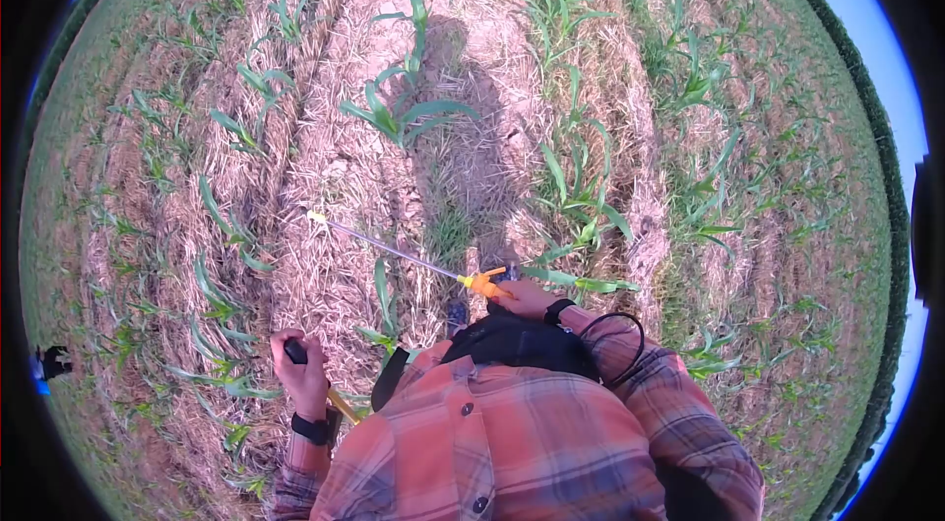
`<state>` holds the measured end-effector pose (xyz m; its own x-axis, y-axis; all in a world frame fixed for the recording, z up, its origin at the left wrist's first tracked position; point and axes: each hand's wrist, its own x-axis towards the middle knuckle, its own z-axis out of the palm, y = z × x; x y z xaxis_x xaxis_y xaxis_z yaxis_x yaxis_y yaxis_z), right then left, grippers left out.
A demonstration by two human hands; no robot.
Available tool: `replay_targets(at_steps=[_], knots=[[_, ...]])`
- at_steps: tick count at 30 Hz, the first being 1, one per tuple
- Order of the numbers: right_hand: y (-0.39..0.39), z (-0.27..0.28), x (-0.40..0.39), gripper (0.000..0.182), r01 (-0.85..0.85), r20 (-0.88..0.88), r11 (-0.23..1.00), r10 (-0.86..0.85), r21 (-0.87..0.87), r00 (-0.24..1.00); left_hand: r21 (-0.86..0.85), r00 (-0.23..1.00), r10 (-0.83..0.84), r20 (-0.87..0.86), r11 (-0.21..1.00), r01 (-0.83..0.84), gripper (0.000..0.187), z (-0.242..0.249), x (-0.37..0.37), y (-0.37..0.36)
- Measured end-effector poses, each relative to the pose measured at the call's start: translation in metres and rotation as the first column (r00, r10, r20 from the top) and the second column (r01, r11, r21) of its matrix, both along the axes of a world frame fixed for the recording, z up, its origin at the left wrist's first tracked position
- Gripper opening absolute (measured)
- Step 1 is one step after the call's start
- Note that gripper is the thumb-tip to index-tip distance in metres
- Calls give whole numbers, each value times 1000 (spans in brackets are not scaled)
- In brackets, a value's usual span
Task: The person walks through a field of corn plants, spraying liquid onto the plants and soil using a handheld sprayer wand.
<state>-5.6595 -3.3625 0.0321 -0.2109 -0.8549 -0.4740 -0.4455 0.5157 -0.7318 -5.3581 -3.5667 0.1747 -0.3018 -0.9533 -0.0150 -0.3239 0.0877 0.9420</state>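
My right hand (528, 298) is closed round the orange handle of a spray wand (482, 284). From there its thin metal tube (394, 250) reaches left and forward over the straw to a yellow nozzle (316, 217). A black hose (642, 339) loops beside my right forearm. Low on the left, my left hand (307, 381) wraps round the black grip (295, 352) of a lever. The lever's yellow-orange rod (344, 407) runs back beside my body, where its far end is hidden. Each wrist wears a black band.
Young maize plants (402, 127) stand in rows ahead and on both sides. Dry straw (345, 176) covers the soil between them, with grass (451, 235) in places. My shadow (463, 127) falls forward. At the far left edge is a small dark and blue shape (51, 363).
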Motion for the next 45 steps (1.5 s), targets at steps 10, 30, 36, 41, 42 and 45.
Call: replay_targets(at_steps=[10,30,36,41,42,45], knots=[[-31,-62,-82,28,379,43,912,-377,-155,925,-163,927,69,369,987,-8,17,-83,-103,-46],[129,-93,-258,25,991,379,-41,-921,129,-87,-188,896,-229,381,929,318,18,-67,-345,-80],[154,-98,-293,25,945,411,-321,-855,57,-315,-154,901,-253,353,934,322,16,-71,-375,-101],[120,-92,-330,27,904,379,-423,-828,61,-413,-251,909,-260,327,903,349,17,-82,-420,-140],[106,-87,-338,24,913,332,-398,-853,84,-403,-216,905,-269,328,912,349,17,-81,-428,-149],[51,-69,-363,20,966,282,-247,-924,72,-257,-151,924,-271,270,936,319,17,-91,-445,-182]])
